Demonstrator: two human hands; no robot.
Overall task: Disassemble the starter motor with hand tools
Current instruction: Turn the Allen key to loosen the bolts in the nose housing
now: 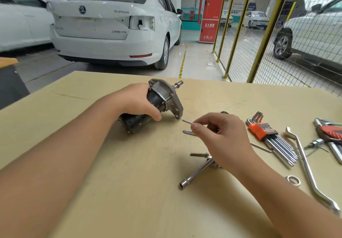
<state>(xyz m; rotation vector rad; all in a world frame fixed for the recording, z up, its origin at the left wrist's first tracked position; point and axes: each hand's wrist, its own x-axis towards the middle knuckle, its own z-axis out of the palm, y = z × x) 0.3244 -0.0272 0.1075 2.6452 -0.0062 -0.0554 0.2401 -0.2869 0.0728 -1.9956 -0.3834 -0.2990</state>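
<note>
Centrally, left hand (137, 100) grips the motor (153, 104) tilted on the desk (92, 163); right hand (220, 137), just right of it, pinches a thin hex key (187, 122) pointing at the flange.

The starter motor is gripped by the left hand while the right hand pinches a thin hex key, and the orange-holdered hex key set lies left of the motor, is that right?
Not quite: the head view shows the hex key set lying right of the starter motor, beyond the right hand. The left hand does grip the motor, and the right hand pinches the thin hex key.
</note>
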